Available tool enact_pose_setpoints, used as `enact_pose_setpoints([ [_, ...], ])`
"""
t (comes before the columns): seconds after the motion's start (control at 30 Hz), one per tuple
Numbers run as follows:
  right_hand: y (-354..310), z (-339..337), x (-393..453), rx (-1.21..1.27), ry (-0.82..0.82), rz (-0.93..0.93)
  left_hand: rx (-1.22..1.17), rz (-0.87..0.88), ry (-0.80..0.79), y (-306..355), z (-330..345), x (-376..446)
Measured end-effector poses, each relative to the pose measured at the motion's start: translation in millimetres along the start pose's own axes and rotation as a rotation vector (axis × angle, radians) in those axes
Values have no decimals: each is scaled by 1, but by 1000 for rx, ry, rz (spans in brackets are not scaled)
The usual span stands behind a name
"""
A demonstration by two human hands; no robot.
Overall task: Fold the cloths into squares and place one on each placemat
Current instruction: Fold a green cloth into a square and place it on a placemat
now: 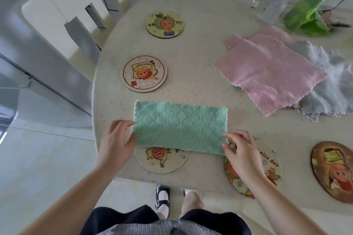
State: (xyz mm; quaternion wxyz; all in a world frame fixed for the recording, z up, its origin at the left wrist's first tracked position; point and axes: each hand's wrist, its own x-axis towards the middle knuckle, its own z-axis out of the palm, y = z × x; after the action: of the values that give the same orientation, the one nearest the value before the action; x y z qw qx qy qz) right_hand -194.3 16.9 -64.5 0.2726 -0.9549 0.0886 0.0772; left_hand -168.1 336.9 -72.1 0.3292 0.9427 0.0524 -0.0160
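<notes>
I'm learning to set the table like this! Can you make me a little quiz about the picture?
1. True or false: the green cloth is already folded into a square.
2. How many round placemats are on the table?
3. What lies directly on the grey cloth? A) the pink cloths B) a cup C) a book

Key:
1. False: it is a long rectangle, with the left hand and right hand at its ends.
2. Five.
3. A.
</notes>
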Motion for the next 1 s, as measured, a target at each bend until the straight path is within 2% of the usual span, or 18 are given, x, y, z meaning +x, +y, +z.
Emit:
enact_pose_setpoints([
  [0.07, -18, 5, 10, -56, 22, -74, 88, 186, -22, 19, 11, 7],
  [0.2, -50, 31, 39, -327, -118, -216, 394, 412, -217, 50, 49, 29],
  [0.3, -43, 48, 52, -513, -166, -247, 609, 412, -293, 45, 65, 39],
  [0.5, -28, 61, 55, -553, -153, -260, 681, 413, -323, 37, 72, 43],
  [0.63, -38, 49, 58, -516, -203, -283, 584, 443, -297, 43, 63, 38],
  [0.77, -62, 32, 83, -204, -71, -359, 287, 629, -131, 43, 61, 7],
  [0.83, -77, 34, 102, -117, -85, -380, 210, 623, -120, 40, 64, -9],
  [1.0, -96, 48, 134, -290, -229, -416, 105, 494, -94, 30, 77, -23],
])
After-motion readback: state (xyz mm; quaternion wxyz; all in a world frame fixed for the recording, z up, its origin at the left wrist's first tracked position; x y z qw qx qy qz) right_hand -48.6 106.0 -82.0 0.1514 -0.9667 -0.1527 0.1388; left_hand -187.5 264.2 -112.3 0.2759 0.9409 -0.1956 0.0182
